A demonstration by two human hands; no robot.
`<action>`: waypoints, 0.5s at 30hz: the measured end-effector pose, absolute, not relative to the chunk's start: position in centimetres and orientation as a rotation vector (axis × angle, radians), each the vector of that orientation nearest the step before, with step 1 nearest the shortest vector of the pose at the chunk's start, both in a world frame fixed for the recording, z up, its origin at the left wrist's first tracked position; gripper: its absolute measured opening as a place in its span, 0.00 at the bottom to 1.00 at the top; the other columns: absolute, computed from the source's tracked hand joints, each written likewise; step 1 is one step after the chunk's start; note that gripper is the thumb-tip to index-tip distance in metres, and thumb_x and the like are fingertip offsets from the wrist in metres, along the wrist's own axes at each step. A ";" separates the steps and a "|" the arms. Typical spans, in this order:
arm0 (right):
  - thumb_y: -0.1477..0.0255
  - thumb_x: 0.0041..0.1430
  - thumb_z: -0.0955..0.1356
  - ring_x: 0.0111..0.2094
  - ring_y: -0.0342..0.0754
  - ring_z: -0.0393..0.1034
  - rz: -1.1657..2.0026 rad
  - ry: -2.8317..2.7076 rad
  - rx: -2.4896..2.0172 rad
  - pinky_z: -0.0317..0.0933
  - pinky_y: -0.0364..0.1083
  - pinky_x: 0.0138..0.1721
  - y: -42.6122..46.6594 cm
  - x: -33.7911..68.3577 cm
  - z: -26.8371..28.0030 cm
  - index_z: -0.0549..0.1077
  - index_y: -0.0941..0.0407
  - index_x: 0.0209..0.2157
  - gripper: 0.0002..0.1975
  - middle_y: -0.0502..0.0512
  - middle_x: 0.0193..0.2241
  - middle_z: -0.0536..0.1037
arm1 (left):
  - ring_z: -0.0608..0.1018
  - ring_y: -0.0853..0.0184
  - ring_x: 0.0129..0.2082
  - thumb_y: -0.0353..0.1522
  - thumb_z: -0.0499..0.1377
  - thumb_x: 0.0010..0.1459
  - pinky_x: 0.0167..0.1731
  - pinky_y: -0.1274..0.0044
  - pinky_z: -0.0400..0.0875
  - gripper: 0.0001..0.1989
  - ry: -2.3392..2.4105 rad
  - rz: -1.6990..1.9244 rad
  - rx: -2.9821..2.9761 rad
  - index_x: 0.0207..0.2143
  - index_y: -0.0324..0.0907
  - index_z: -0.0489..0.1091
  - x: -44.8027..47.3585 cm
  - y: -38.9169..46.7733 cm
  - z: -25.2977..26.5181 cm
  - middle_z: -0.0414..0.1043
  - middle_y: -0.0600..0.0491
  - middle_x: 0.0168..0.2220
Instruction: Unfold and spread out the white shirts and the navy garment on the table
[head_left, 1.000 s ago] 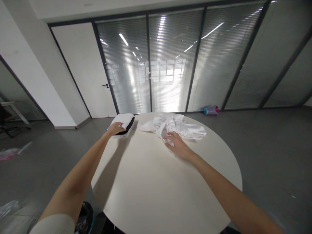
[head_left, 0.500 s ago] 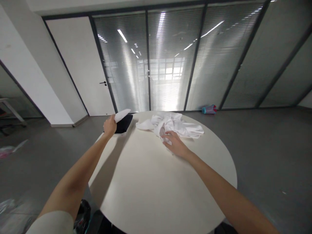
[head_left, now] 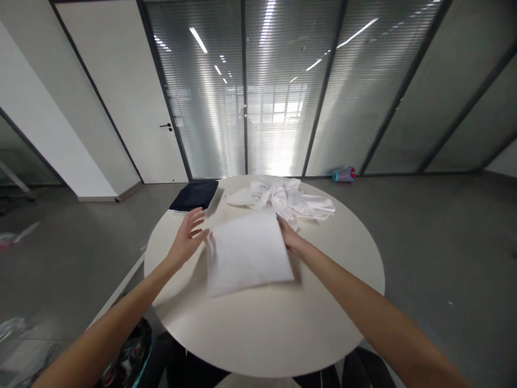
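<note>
A folded white cloth point(head_left: 248, 253), flat and rectangular, is tilted just above the middle of the table, its edges slightly blurred. My right hand point(head_left: 287, 234) grips its right edge, the fingers partly hidden behind it. On the other side my left hand point(head_left: 190, 237) has its fingers spread, with the thumb at the cloth's upper left corner. Beyond it lies a crumpled white cloth point(head_left: 294, 199), loosely heaped. A dark navy folded cloth point(head_left: 195, 195) rests at the table's far left, with a white layer showing under its front edge.
The round white table point(head_left: 258, 334) stands in front of me. Near the glass partition, a blue and red striped object point(head_left: 344, 174) lies on the floor. A black plastic bag point(head_left: 131, 350) is beside the table at lower left.
The folded white cloth has come from the dark cloth at far left to the table's middle. My left hand's fingers have spread; my right hand has left the crumpled cloth and grips the folded one.
</note>
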State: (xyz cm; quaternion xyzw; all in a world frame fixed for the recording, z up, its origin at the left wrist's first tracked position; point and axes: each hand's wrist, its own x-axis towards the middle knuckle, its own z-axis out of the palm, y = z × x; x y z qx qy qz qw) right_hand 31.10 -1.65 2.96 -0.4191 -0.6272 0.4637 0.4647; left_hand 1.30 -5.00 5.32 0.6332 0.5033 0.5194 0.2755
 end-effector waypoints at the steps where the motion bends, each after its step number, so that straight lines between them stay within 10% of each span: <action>1: 0.56 0.49 0.72 0.40 0.55 0.75 1.160 -1.512 -1.070 0.70 0.53 0.42 -1.7 31.2 3.0 0.74 0.55 0.50 0.29 0.59 0.40 0.81 | 0.74 0.55 0.55 0.42 0.65 0.52 0.49 0.64 0.73 0.28 1.383 1.398 1.833 0.55 0.49 0.66 1.0 -5.6 5.3 0.69 0.46 0.56; 5: 0.64 0.43 0.73 0.35 0.54 0.74 1.282 -1.381 -1.171 0.69 0.51 0.38 -1.9 31.6 3.6 0.78 0.59 0.37 0.19 0.57 0.30 0.81 | 0.68 0.53 0.61 0.45 0.61 0.61 0.58 0.60 0.66 0.21 1.188 1.039 2.420 0.55 0.50 0.70 1.6 -8.8 5.8 0.64 0.44 0.60; 10: 0.65 0.40 0.72 0.34 0.53 0.73 1.177 -1.475 -1.163 0.66 0.50 0.39 -2.0 31.8 3.9 0.78 0.59 0.31 0.15 0.55 0.29 0.80 | 0.52 0.40 0.69 0.53 0.67 0.50 0.64 0.48 0.50 0.49 0.856 0.490 2.972 0.69 0.49 0.53 4.4 -12.5 4.1 0.50 0.40 0.69; 15: 0.64 0.40 0.72 0.34 0.52 0.72 1.147 -1.497 -1.116 0.65 0.51 0.40 -1.9 31.6 3.9 0.77 0.58 0.34 0.17 0.54 0.30 0.80 | 0.62 0.50 0.66 0.27 0.55 0.66 0.59 0.58 0.65 0.21 1.057 0.663 3.058 0.60 0.50 0.67 4.9 -12.6 2.5 0.64 0.44 0.62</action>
